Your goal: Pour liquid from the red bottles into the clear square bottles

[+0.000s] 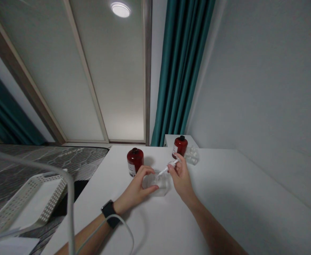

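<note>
Left hand (138, 187) closes its grip round a clear container (159, 185) on the white surface (224, 198), right hand (181, 177) pinches a syringe (168, 166) with tip at its mouth; liquid inside cannot be made out

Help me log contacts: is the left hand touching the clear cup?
Touching. The head view shows the left hand, fingers curled against the clear cup; the right hand holds a syringe.

Red bottle (135, 161) just behind clear container (160, 186); table (237, 198) right seemingly free.
</note>
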A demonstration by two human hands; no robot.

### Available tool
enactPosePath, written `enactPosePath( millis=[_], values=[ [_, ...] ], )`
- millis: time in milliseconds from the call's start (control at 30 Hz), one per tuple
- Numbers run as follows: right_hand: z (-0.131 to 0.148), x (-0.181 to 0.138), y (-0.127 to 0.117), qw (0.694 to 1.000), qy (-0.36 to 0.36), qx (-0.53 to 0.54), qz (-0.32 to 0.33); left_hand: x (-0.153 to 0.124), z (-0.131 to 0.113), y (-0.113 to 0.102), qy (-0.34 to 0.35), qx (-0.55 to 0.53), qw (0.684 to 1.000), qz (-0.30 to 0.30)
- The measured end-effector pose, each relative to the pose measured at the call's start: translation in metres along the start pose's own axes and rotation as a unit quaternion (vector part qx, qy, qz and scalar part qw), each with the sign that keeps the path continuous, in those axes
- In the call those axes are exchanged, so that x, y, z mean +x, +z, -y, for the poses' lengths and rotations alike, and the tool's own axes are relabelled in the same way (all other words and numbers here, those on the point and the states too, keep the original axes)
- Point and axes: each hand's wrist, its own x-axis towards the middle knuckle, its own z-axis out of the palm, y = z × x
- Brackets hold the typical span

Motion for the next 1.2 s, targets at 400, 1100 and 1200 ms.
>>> enactPosePath(
  millis=[400, 1100, 1200],
  values=[
    [0.005, 0.038, -0.057, 0.998, 0.034, 0.011, -0.055, -0.001, 0.002, 0.0, -0.023, 0.025, 0.999, -0.008],
    [-0.035, 0.037, -0.072, 0.933, -0.046, -0.349, 0.081, -0.001, 0.005, -0.001, -0.012, 0.036, 0.999, -0.012],
    [-0.034, 0.035, -0.07, 0.909, -0.065, -0.398, 0.109, -0.001, 0.005, -0.001, -0.011, 0.036, 0.999, -0.01]
  ],
)
